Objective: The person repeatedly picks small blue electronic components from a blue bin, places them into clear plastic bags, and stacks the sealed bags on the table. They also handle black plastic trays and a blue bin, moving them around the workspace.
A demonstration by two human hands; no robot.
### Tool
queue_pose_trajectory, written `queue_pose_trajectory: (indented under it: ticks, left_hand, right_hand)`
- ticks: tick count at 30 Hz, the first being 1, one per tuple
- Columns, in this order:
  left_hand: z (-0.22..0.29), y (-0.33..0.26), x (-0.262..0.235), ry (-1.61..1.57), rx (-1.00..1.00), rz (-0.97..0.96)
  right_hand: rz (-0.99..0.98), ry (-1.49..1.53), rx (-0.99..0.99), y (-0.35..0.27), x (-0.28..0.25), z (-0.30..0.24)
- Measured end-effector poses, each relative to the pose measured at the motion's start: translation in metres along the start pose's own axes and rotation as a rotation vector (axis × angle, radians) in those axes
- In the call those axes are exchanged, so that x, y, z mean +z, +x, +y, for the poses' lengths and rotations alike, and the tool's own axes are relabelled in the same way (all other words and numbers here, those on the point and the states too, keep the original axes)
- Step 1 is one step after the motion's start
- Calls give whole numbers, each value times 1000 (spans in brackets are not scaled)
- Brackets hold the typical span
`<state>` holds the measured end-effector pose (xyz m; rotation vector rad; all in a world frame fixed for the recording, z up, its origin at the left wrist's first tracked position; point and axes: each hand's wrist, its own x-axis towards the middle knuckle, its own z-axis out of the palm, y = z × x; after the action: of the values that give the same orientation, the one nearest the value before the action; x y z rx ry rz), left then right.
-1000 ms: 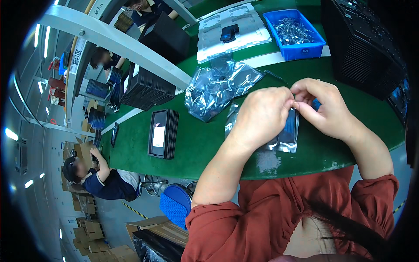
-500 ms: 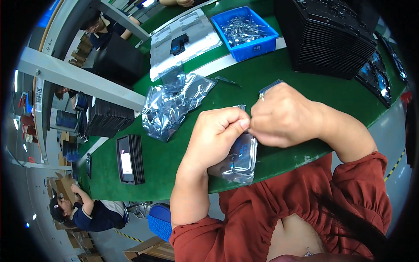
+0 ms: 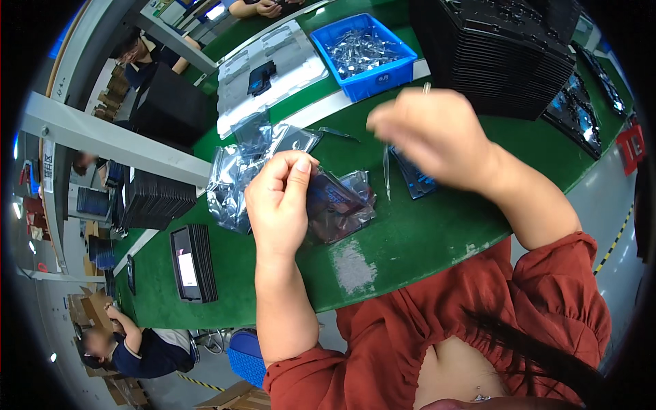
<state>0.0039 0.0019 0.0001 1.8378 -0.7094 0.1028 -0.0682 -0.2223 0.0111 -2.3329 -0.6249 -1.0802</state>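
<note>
My left hand pinches the upper corner of a shiny, see-through grey plastic bag between thumb and fingers. The bag hangs over the green table and has a dark flat piece with blue marks in or behind it. Raised to the right of it is my right hand, its fingers smeared by motion; a thin pale tip sticks up behind its knuckles. Partly hidden beneath that hand is a dark flat panel with blue patches. A narrow clear strip shows between the bag and the panel.
Crumpled clear bags lie beyond my left hand. A blue bin of small clear-and-silver pieces stands at the back, beside a tall stack of black trays. Black frames are stacked at left. Other people work nearby.
My hands, close together before, are now apart. The left has moved left with the bag; the right has lifted away. The narrow strip between bag and panel now shows, and the view has shifted slightly.
</note>
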Motion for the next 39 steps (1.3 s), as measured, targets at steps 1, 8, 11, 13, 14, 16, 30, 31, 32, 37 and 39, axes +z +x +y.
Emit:
queue_pose_trajectory:
  ticks: [1,8,11,13,14,16,30,31,32,37,39]
  left_hand:
    - [1,-2,1,6,1,-10]
    - [3,-2,9,95,49,-14]
    - [0,-3,9,121,63,-6]
    - [3,-3,9,146,62,-11]
    - [5,-3,8,155,59,-7]
    - [-3,-5,7,139,110,33]
    - [13,-14,17,144,160,-2]
    - [12,-15,20,133,165,-15]
    - [12,-17,23,122,169,-28]
    - [10,-10,19,231,211,17]
    - [8,-7,12,170,33,-29]
  right_hand:
    - [155,33,92,3,5,15]
    - [328,-398,76,40,26,100]
    - [40,-539,256,39,44,96]
    - [81,-379,171,29,47,73]
    - [66,-170,174,26,45,57]
    - [-46,168,89,23,40,24]
    - [-342,404,318,-14,32,-26]
    - [-361,424,324,-14,33,-26]
    - [-352,467,359,-14,34,-27]
    - [-59,489,362,-10,29,-17]
    - [65,565,471,-5,21,-5]
